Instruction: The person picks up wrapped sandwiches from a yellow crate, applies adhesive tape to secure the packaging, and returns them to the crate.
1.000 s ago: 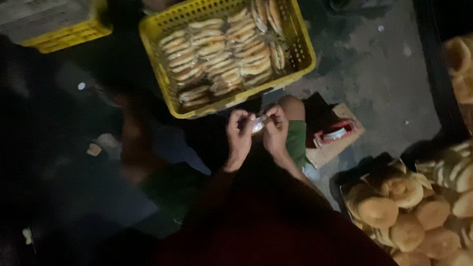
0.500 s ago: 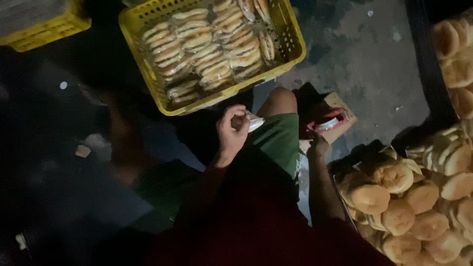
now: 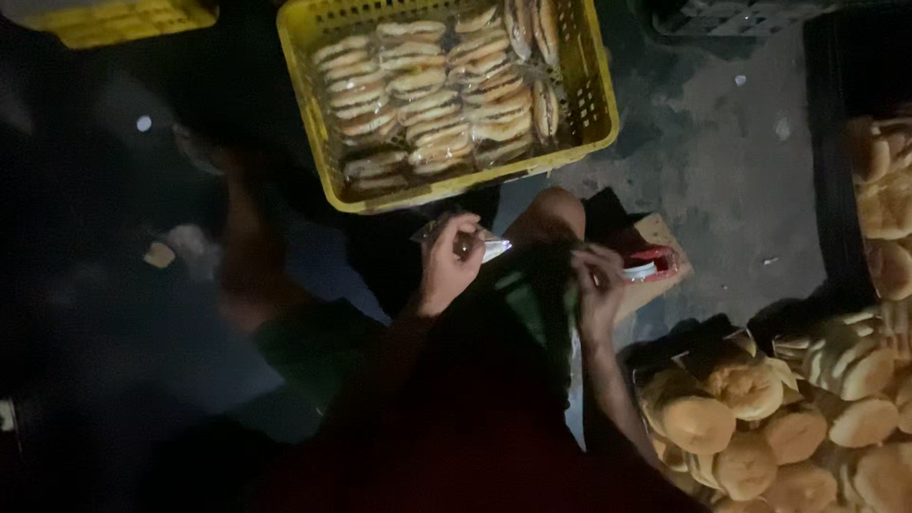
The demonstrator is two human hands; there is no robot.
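Left hand (image 3: 451,261) raised over the lap, fingers curled shut around a small clear plastic bag (image 3: 480,245); the bag's pale edge sticks out to the right of the fingers, just below the near rim of the crate. What is inside the bag cannot be told in this light.

Right hand (image 3: 598,285) sits apart from the left, lower and to the right, above the green shorts (image 3: 532,294). Fingers bent, tips close to a small red-and-white object (image 3: 651,266) lying on a cardboard piece (image 3: 660,285). Whether the hand grips anything, or only touches, cannot be told. A bare knee (image 3: 556,214) shows between the two hands, a little higher up.

Beyond the hands: a yellow plastic crate (image 3: 589,104) on the floor, filled with rows of wrapped sandwich buns (image 3: 427,95), some standing on edge at the far right side. A second yellow crate (image 3: 123,19) is cut off at the upper left corner.

Lower right: a heap of round plain buns (image 3: 750,418), loose, close beside the right forearm. More buns (image 3: 883,190) stacked along the right edge.

Floor is grey concrete (image 3: 722,142), stained. Left half of the view is dark and blurred; detail there is unreadable.
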